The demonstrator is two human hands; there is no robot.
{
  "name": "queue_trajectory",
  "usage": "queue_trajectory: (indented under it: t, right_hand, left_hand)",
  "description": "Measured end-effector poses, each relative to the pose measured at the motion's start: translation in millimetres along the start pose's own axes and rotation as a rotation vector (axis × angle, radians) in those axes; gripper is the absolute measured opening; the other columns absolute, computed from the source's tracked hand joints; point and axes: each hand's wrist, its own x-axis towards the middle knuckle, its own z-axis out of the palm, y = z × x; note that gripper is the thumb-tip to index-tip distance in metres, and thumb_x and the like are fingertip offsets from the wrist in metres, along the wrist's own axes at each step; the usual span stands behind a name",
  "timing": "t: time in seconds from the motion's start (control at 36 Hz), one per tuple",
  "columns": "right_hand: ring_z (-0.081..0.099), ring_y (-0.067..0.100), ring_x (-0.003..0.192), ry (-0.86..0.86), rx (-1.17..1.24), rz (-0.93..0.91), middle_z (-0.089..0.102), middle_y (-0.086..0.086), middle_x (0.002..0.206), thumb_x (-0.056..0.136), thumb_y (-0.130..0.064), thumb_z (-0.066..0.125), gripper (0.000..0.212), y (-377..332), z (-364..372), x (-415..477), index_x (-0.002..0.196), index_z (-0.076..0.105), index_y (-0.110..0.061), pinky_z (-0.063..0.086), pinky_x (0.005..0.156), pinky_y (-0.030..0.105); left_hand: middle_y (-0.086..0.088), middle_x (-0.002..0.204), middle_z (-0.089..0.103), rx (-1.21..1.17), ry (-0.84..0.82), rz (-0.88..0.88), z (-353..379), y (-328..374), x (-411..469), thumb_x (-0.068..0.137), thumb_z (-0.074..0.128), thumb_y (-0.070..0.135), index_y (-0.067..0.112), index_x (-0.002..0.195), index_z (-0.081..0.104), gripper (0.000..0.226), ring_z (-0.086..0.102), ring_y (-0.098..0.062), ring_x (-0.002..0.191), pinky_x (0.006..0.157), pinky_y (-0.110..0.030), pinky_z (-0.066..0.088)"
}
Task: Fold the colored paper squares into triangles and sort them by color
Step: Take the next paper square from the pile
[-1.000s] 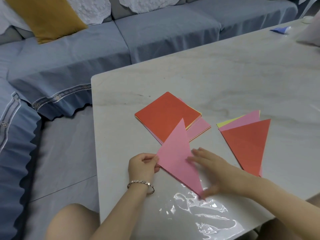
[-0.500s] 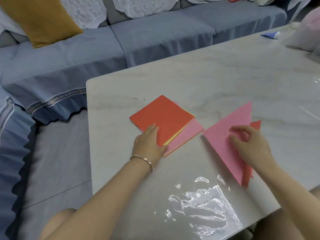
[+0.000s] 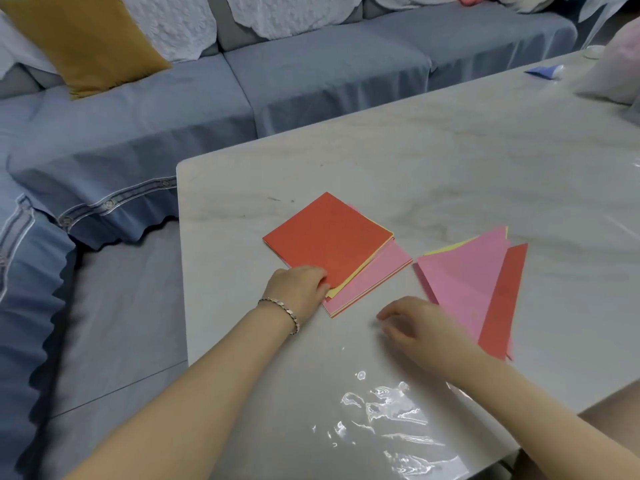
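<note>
Marble worktop [image 3: 450,161] by a sofa [image 3: 311,81] carries the stack [image 3: 374,282]. Left hand [image 3: 298,289] pinches the top red square [image 3: 329,237] at its near corner. Right hand [image 3: 412,323] hangs loosely curled, empty, beside the triangles [image 3: 464,278]. Sheets look light, floppy, slippery: lift 1 by a corner.

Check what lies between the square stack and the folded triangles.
Head view shows only a narrow bare strip of table between the stack and the triangles.

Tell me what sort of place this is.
Probably a home living room: a blue-grey covered sofa with a mustard cushion and white lace throws sits beside a pale marble-look table holding the stack of paper squares.
</note>
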Motion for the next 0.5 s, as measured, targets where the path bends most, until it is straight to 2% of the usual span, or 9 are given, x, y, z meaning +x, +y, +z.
queue_trajectory:
  t: [0.11, 0.19, 0.25, 0.31, 0.33, 0.36, 0.42, 0.47, 0.5]
  right_hand:
    - [0.049, 0.009, 0.112, -0.039, -0.036, -0.028, 0.057, -0.007, 0.115, 0.091, -0.018, 0.049, 0.025, -9.7, 3.8, 3.5, 0.114, 0.060, -0.021, 0.037, 0.096, 0.021]
    - [0.044, 0.010, 0.121, 0.051, -0.061, -0.081, 0.049, -0.007, 0.126, 0.089, -0.017, 0.053, 0.031, -7.9, 6.4, 7.1, 0.120, 0.056, -0.021, 0.031, 0.098, 0.017]
    - [0.043, 0.018, 0.126, 0.146, -0.083, -0.116, 0.044, 0.000, 0.134, 0.085, -0.013, 0.061, 0.040, -6.6, 7.1, 9.7, 0.124, 0.054, -0.019, 0.027, 0.100, 0.018]
    - [0.052, 0.030, 0.117, 0.229, -0.128, -0.180, 0.050, 0.011, 0.130, 0.073, -0.007, 0.074, 0.054, -3.3, 7.8, 14.7, 0.121, 0.054, -0.018, 0.033, 0.097, 0.028]
    - [0.057, 0.033, 0.109, 0.257, -0.145, -0.218, 0.054, 0.014, 0.125, 0.066, -0.006, 0.079, 0.058, -2.2, 8.4, 16.9, 0.117, 0.056, -0.018, 0.037, 0.093, 0.033]
    - [0.060, 0.033, 0.103, 0.265, -0.152, -0.250, 0.058, 0.015, 0.119, 0.061, -0.006, 0.080, 0.055, -2.3, 8.3, 18.6, 0.111, 0.060, -0.017, 0.042, 0.090, 0.037]
    - [0.065, 0.030, 0.092, 0.253, -0.166, -0.313, 0.066, 0.011, 0.105, 0.061, -0.012, 0.073, 0.032, -5.9, 7.9, 19.4, 0.092, 0.071, -0.016, 0.049, 0.082, 0.042]
    - [0.067, 0.027, 0.086, 0.186, -0.149, -0.338, 0.069, 0.005, 0.095, 0.069, -0.023, 0.062, 0.017, -7.1, 9.9, 16.7, 0.081, 0.074, -0.019, 0.054, 0.075, 0.043]
    - [0.068, 0.025, 0.085, 0.146, -0.135, -0.336, 0.070, 0.001, 0.093, 0.074, -0.029, 0.057, 0.020, -5.8, 12.1, 15.1, 0.081, 0.074, -0.021, 0.055, 0.074, 0.041]
  left_hand:
    - [-0.001, 0.106, 0.060, 0.119, 0.049, 0.096, 1.3, 1.5, 2.8, 0.099, 0.031, 0.024, 0.013, 0.102, 0.058, 0.029, 0.056, -0.021, 0.098, 0.078, -0.028, 0.035]
    - [-0.001, 0.099, 0.062, 0.158, 0.133, 0.141, 1.6, 4.9, 0.3, 0.098, 0.031, 0.023, 0.014, 0.096, 0.057, 0.028, 0.056, -0.022, 0.094, 0.073, -0.028, 0.030]
    - [-0.001, 0.078, 0.063, 0.104, 0.224, 0.226, 3.0, 8.3, -6.5, 0.092, 0.037, 0.020, 0.013, 0.079, 0.059, 0.027, 0.061, -0.024, 0.077, 0.064, -0.028, 0.029]
    - [0.002, 0.059, 0.060, 0.015, 0.299, 0.309, 3.8, 11.5, -18.1, 0.082, 0.040, 0.023, 0.015, 0.063, 0.059, 0.028, 0.060, -0.020, 0.057, 0.056, -0.025, 0.028]
    - [0.004, 0.057, 0.059, -0.032, 0.348, 0.350, 6.8, 14.0, -24.6, 0.081, 0.040, 0.025, 0.015, 0.062, 0.059, 0.028, 0.059, -0.019, 0.054, 0.056, -0.025, 0.028]
    - [0.004, 0.058, 0.060, -0.085, 0.353, 0.389, 8.4, 17.4, -32.1, 0.081, 0.042, 0.026, 0.015, 0.063, 0.059, 0.028, 0.059, -0.018, 0.055, 0.057, -0.026, 0.029]
    - [0.004, 0.063, 0.063, -0.235, 0.279, 0.410, 2.9, 25.9, -49.1, 0.083, 0.044, 0.032, 0.015, 0.068, 0.060, 0.027, 0.058, -0.016, 0.059, 0.059, -0.025, 0.032]
    - [0.005, 0.073, 0.066, -0.445, 0.168, 0.280, -2.1, 30.8, -61.8, 0.083, 0.040, 0.046, 0.016, 0.075, 0.062, 0.039, 0.058, -0.013, 0.069, 0.064, -0.024, 0.039]
    - [0.006, 0.079, 0.067, -0.519, 0.136, 0.181, -2.7, 30.8, -65.6, 0.081, 0.036, 0.053, 0.017, 0.079, 0.063, 0.046, 0.058, -0.011, 0.075, 0.069, -0.026, 0.041]
